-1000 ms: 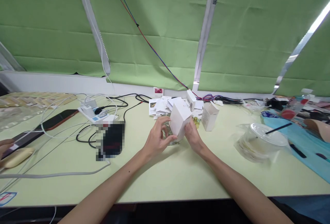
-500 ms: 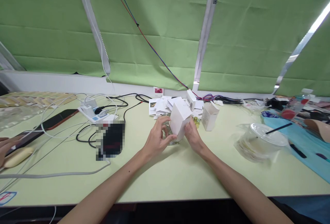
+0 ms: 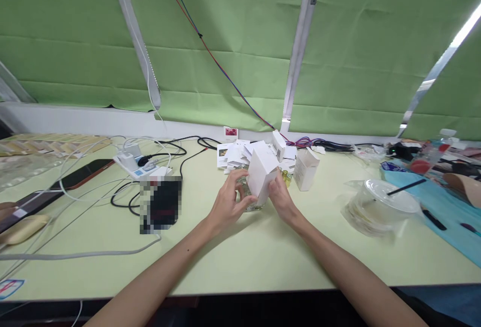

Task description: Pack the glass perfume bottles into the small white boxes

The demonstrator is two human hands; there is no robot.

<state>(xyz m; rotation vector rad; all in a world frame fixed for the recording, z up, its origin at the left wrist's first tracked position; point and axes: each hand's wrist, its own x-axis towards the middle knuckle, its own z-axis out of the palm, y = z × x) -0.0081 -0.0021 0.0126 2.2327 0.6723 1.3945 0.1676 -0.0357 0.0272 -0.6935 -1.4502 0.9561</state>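
Between my two hands a white cardboard box is held tilted over the table. My left hand grips its left side, thumb near the lower edge and fingers curled. My right hand is closed at the box's right end, its fingertips partly hidden by the box. Behind and below the box are small glass bottles, mostly covered. A few yellowish vials stand to the right of it. Another white box, upright with its top flap raised, stands beyond my right hand.
Behind the box lies a heap of white paper cards, with a small white box on it. To the right is a lidded plastic cup with a black straw. Cables and a power strip spread left. Another person's hand rests at the far left.
My hands and the box stay almost still. At the far left, the other person's hand has drawn back toward the picture's edge.
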